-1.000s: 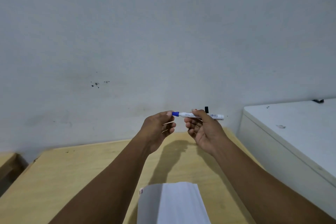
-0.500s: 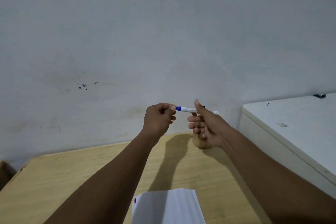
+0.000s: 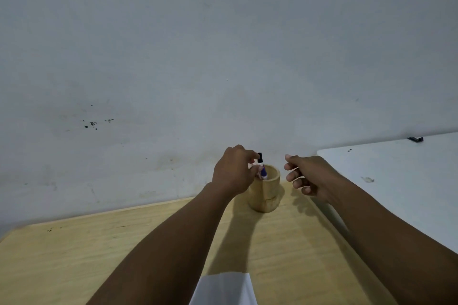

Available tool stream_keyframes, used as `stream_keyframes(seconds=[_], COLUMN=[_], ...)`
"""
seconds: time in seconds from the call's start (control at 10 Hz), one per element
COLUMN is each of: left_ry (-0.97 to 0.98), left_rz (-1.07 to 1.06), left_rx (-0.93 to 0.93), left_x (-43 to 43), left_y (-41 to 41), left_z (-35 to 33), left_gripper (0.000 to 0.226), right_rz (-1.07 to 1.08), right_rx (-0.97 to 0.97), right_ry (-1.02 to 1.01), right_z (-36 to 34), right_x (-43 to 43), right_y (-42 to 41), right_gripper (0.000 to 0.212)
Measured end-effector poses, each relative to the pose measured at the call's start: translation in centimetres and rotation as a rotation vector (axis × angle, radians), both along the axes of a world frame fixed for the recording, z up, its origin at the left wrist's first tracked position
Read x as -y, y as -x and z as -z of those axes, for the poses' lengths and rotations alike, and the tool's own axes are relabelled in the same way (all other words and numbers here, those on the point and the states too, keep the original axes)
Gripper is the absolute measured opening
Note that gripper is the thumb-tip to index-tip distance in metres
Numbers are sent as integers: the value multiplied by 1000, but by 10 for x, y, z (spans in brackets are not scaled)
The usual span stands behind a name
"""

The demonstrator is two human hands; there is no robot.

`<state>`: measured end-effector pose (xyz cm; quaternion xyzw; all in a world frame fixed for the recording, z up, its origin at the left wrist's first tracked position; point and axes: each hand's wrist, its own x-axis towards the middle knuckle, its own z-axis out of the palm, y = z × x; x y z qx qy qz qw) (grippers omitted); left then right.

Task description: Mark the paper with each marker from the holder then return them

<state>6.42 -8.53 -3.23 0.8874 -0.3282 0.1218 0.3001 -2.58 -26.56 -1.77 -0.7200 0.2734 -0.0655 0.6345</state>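
Against grey wall (image 3: 223, 44), wooden table (image 3: 74, 255) (scuffed)

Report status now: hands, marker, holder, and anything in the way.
Left hand holds marker at holder mouth. Right hand open, empty, beside holder. Nothing blocks holder.

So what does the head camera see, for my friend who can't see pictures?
A left hand holds a marker upright in a bamboo holder on a wooden table. The right hand hovers empty and open beside the holder. White paper lies at the near edge, and a white wall fills the background.
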Motion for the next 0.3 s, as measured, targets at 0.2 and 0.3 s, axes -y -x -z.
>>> stream_keyframes(seconds=[0.2, 0.3], left_ry=[-27, -59], left_rz=[-27, -58], left_rx=[32, 43], left_x=[-11, -31], left_y=[3, 5], left_z=[-14, -32], left_gripper=[45, 48], right_rz=[-60, -102], right_rx=[15, 75], right_ry=[128, 314], right_z=[-6, -19], right_x=[-15, -29], right_y=[-6, -8], right_gripper=[31, 25])
